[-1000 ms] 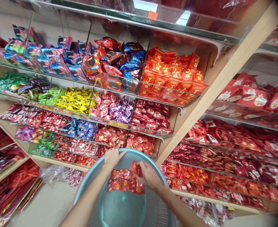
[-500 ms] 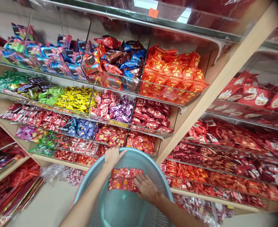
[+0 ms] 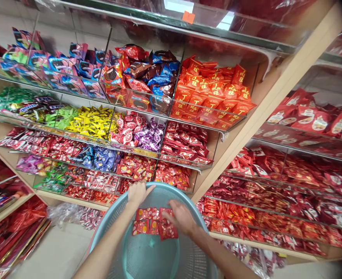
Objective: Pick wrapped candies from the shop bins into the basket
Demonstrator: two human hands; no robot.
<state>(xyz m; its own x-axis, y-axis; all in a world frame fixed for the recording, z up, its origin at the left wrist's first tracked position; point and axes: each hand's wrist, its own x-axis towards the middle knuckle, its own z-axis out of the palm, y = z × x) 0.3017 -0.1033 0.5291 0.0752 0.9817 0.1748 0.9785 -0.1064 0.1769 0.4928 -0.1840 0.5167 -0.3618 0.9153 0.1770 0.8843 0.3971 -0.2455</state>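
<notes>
A teal plastic basket (image 3: pixel 185 201) sits low in the middle of the view. Several small red snack packets (image 3: pixel 147 223) lie in a flat cluster inside it. My left hand (image 3: pixel 137 192) grips the far rim of the basket, fingers curled over the edge. My right hand (image 3: pixel 181 217) hovers just over the right side of the packets, fingers bent downward; whether they pinch a packet is hidden by the hand.
Slanted glass-fronted shelves (image 3: pixel 188 116) full of wrapped sweets rise directly ahead: orange-red packs (image 3: pixel 214 91), yellow ones (image 3: pixel 93 122), blue ones (image 3: pixel 103 158). A wooden upright (image 3: pixel 263 100) splits them from more red packets (image 3: pixel 289 178) on the right. Bagged goods (image 3: pixel 69 213) lie on the floor.
My right hand laid a red packet down among the others, pressed flat on them, and has since lifted slightly with fingers bent. My left hand stayed on the rim.
</notes>
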